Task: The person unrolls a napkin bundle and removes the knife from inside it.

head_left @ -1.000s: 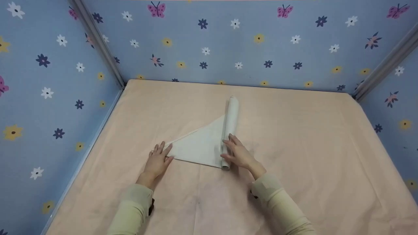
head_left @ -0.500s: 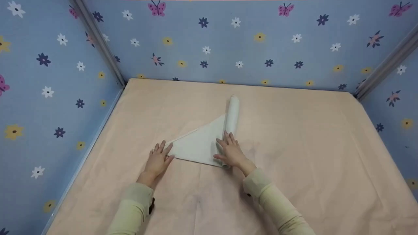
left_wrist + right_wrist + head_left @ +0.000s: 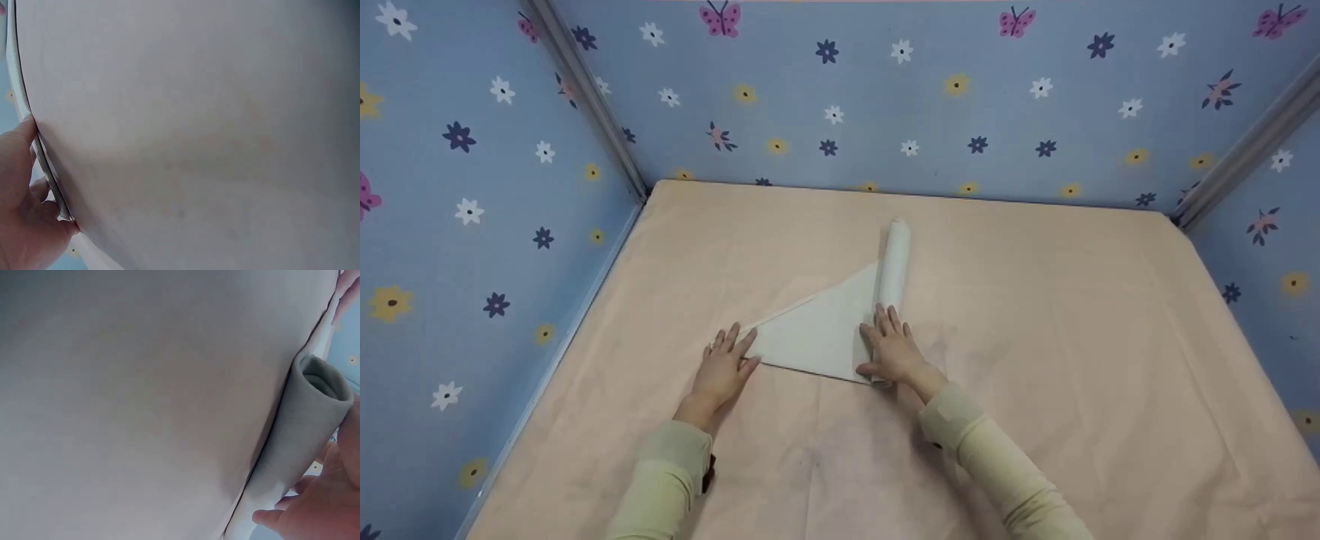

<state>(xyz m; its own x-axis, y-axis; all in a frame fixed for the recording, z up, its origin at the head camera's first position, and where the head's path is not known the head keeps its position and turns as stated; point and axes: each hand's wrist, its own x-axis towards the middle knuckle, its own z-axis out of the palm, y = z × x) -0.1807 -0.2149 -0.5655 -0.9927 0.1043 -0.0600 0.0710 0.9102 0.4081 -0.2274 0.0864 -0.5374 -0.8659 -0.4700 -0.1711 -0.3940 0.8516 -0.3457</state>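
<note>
The cloth (image 3: pixel 817 334) lies on the table (image 3: pixel 1050 315), one side already rolled into a tube (image 3: pixel 895 259) beneath the right hand (image 3: pixel 894 352), while a flat part (image 3: pixel 802 345) remains unrolled towards the left hand (image 3: pixel 722 371), both hands having their fingers extended.

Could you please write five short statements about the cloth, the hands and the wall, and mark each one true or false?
1. The left hand rests on the narrow end of the pale cloth. True.
2. The cloth is completely rolled up. False: a flat part lies left of the roll.
3. The right hand touches the roll's far end. False: it is at the near end.
4. In the right wrist view, the roll's end looks hollow. True.
5. The blue back wall shows butterflies. True.
</note>
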